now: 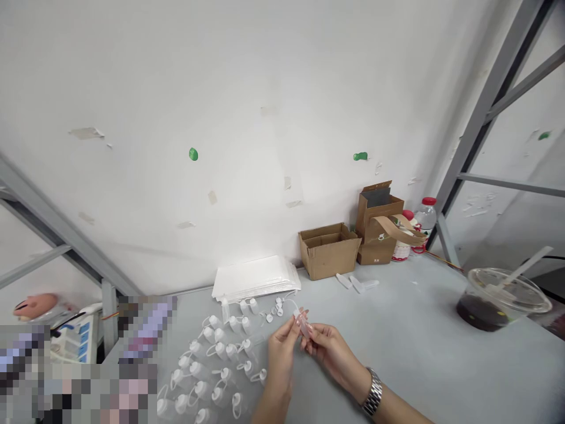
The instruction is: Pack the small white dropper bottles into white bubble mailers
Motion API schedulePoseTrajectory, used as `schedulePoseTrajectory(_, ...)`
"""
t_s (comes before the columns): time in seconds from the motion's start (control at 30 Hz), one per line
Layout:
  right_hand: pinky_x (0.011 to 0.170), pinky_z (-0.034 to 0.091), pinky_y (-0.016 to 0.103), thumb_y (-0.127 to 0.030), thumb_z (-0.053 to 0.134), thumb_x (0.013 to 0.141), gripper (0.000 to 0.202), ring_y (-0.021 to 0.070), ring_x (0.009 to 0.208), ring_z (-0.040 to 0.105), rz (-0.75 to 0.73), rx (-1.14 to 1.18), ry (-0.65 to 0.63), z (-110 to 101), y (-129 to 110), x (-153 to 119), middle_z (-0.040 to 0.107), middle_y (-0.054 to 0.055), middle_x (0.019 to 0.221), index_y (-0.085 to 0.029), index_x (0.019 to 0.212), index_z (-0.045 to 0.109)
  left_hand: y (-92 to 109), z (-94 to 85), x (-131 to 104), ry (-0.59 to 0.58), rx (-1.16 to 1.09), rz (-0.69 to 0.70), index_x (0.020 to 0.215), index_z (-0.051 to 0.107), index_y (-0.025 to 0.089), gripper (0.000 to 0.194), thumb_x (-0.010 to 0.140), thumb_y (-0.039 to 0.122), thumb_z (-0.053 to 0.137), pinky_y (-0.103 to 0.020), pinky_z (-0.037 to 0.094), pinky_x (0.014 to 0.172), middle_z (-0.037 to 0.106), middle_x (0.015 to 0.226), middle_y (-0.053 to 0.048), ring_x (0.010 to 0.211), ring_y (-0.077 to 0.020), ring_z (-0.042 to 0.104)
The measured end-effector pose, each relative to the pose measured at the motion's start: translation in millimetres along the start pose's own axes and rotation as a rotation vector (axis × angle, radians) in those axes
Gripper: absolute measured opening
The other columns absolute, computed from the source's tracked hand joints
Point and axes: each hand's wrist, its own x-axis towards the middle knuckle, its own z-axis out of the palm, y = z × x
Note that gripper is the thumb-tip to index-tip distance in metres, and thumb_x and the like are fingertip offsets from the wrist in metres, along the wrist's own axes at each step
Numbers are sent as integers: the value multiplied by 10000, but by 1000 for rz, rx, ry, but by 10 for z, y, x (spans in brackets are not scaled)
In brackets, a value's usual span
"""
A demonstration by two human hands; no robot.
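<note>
My left hand (281, 352) and my right hand (329, 348) meet above the grey table (397, 330), low in the head view. Both pinch one small clear plastic bottle (302, 323) between the fingertips. A metal watch (373, 393) sits on my right wrist. Just left of my hands lie several small clear bottles with white caps (216, 365), spread over the table. A few loose white caps (276, 306) lie beyond them.
A stack of white plastic bags (256, 277) lies against the wall. An open cardboard box (329, 250), a brown paper bag (382, 227) and a red-capped bottle (426, 215) stand behind. A lidded cup with dark drink (501, 297) is at right. Grey metal frame bars (485, 100) rise at the right.
</note>
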Motion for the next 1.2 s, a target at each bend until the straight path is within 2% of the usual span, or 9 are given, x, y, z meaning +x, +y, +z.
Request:
schedulePoseTrajectory(0.13,569,345,225,-323,734,647,238,86,523,471,64,191,-77,-13,-8,30,597,25,569,-111,580,652,-6,38,-10,-1,-59,-2,985,690,192,421,593,333,753,-381,390,954,691,1024,-108,1043,-266,577)
schedulePoseTrajectory(0.3,532,317,222,-351,720,665,255,83,496,457,47,111,-137,30,-51,3,602,32,564,-106,616,666,52,62,-22,1,-101,-38,963,700,146,464,635,474,688,-387,414,903,711,919,-151,990,-281,600)
schedulePoseTrajectory(0.37,521,307,223,-366,717,666,265,83,487,446,35,75,-136,47,-52,-13,599,31,558,-105,645,675,70,59,-24,7,-96,-51,948,706,140,472,652,505,660,-385,417,890,711,897,-156,973,-281,605)
schedulePoseTrajectory(0.53,548,328,226,-352,716,669,254,85,501,451,11,112,-93,39,-25,-17,595,25,554,-108,615,669,85,58,-28,-31,-105,-47,909,718,145,412,613,431,720,-395,390,920,702,953,-157,1026,-295,579)
schedulePoseTrajectory(0.63,554,335,220,-321,710,679,248,83,511,460,5,156,-117,23,-24,-3,601,33,563,-99,581,661,80,59,-32,-83,-125,-50,961,701,154,424,621,408,722,-410,370,941,693,989,-155,1056,-298,561)
schedulePoseTrajectory(0.73,530,332,213,-298,722,661,232,82,494,471,44,214,-158,17,-20,11,594,29,533,-96,569,654,62,53,-29,-74,-81,-18,976,696,155,407,651,401,703,-407,360,948,692,995,-155,1055,-293,562)
schedulePoseTrajectory(0.9,519,345,209,-294,731,651,236,77,462,475,101,272,-188,27,16,12,598,28,509,-99,555,641,52,38,-34,-47,-20,20,1029,673,182,446,630,375,726,-366,418,880,699,980,-141,1005,-277,587)
schedulePoseTrajectory(1.03,511,338,206,-313,732,653,238,77,456,474,92,242,-213,30,49,5,595,28,504,-88,619,662,41,53,-51,-15,-23,18,1056,654,146,474,705,464,628,-375,440,865,710,907,-145,959,-266,615)
schedulePoseTrajectory(1.2,532,348,211,-355,722,667,255,75,486,463,70,220,-137,-12,60,34,575,6,543,-123,611,632,-22,110,-51,-68,53,88,1005,660,153,465,616,400,719,-376,466,860,701,954,-135,941,-261,626)
